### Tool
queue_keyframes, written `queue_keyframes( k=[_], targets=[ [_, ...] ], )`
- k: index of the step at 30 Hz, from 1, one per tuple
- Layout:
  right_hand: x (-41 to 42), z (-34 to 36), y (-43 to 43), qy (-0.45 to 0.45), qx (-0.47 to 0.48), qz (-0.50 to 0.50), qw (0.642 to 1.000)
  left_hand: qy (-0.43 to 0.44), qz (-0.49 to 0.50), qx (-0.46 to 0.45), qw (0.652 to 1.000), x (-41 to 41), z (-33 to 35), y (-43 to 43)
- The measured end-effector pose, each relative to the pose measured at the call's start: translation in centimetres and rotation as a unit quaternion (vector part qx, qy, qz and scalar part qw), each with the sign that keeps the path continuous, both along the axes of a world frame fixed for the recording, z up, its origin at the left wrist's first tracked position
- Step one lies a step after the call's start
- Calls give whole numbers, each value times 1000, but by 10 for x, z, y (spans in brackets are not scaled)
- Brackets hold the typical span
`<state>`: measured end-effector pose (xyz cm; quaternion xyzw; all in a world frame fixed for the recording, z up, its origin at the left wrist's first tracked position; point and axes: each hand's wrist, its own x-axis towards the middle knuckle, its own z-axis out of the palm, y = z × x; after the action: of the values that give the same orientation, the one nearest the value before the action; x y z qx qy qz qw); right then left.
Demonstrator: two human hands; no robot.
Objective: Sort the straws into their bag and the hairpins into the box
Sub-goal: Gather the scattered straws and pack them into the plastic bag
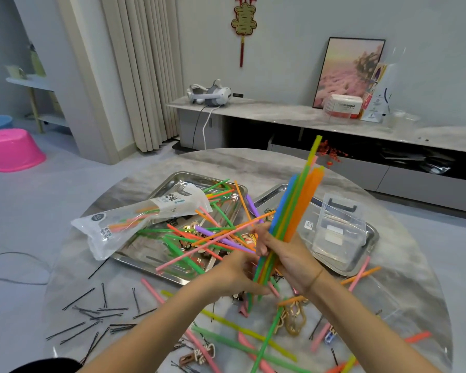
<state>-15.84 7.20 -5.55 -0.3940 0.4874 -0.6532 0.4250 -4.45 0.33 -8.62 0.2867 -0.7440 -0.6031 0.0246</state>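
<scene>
Along the left edge of the round, glossy marble-patterned table (404, 300) thin black wire hairpins (102, 314) lie scattered, some crossing each other. Behind them a clear plastic bag (135, 223) with printed labels lies slanted over the left corner of a shiny steel tray (151, 261) — a few orange, pink and green straws already show through its film. The tray holds a loose tangle of slim, matte straws (215, 235) in green, orange, pink and purple, with gold-coloured clips half buried under them.

At the table's middle the left hand (237, 275) is curled, fingertips pinched at the lower part of a bundle of straws (288, 219); whether it truly grips cannot be told. The right hand (283, 251) is clenched around the same bundle (blue, green and orange tubes, standing tilted upward) — a thin band circles its wrist.

More straws and an ornate gold clip (293, 319) lie along the near edge. Toward the right edge a second steel tray (361, 267) carries a transparent, rectangular hard-plastic box (339, 230), its lid raised.
</scene>
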Motion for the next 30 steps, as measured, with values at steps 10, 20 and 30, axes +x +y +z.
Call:
queue_keyframes(
  k=[10, 20, 30],
  targets=[
    [20, -18, 3, 168, 74, 41, 982, -94, 108, -288, 947, 26, 35, -54],
    [17, -20, 0, 137, 87, 39, 986, -224, 194, -590, 751, 49, 19, -131],
    [-1, -9, -7, -10, 92, -14, 996, -416, 82, -553, 717, 48, -2, -190]
  ],
)
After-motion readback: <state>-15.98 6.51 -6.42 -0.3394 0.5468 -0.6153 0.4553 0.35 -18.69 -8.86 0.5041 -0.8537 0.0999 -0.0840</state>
